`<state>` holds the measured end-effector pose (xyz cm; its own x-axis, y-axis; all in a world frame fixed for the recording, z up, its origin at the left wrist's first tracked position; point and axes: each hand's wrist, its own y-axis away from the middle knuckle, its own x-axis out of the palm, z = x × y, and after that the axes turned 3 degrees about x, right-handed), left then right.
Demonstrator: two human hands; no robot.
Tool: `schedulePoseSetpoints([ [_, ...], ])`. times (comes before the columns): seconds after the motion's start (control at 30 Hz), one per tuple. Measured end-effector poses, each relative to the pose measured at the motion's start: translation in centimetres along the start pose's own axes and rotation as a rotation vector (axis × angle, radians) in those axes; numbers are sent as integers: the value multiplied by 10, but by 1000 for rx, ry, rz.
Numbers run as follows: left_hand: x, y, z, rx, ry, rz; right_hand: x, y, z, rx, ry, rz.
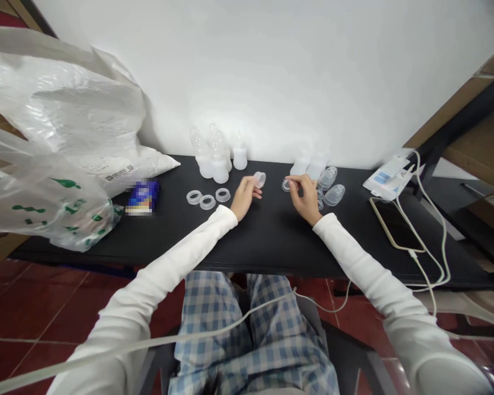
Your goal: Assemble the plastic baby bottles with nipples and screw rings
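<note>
- Left hand (245, 197) pinches translucent collar (260, 179), right of bottle cluster (220, 169).
- Right hand (306, 199), farther right, curls at clear disc (285, 186); grip cannot be told.
- Judged step: part pickup; next calls for fingertip precision.

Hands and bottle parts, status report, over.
Left hand: holding translucent ring. Right hand: at clear round piece, grip unclear. White bottles close behind right hand; three loose rings left of left hand.

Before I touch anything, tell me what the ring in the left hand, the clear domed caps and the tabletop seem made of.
Ring: plastic or silicone, judging by its milky translucence. Domed caps: probably hard, glossy plastic; clear, with bright highlights. Tabletop: even, dull black; coated board or metal, can't tell.
</note>
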<state>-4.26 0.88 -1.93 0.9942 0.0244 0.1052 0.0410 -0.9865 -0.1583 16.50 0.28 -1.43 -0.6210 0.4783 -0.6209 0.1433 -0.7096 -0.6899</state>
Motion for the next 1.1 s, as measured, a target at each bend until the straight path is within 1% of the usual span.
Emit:
schedulePoseSetpoints([
  [0.03,8,2,5,-93,91,54,0,1,1,-6,-45,-15],
  [0.1,17,4,8,-217,220,134,0,1,1,-1,-124,-19],
  [0.2,23,2,5,-279,343,193,0,1,3,29,-201,27],
  [0.3,28,-1,4,-305,402,206,3,2,3,39,-257,59],
  [0.4,35,-3,7,-302,436,181,9,3,0,36,-307,67],
  [0.47,37,-3,10,-296,448,193,13,3,-3,76,-326,68],
  [0.57,36,-3,12,-276,435,255,17,4,-7,140,-307,67],
  [0.7,32,-2,12,-213,391,371,17,2,-8,86,-196,17],
  [0.77,31,-1,12,-190,375,399,15,1,-7,69,-139,-3],
  [0.93,32,-1,12,-190,351,378,13,1,-5,93,-53,28],
  [1.1,33,0,12,-198,329,353,16,2,-2,67,-67,48],
])
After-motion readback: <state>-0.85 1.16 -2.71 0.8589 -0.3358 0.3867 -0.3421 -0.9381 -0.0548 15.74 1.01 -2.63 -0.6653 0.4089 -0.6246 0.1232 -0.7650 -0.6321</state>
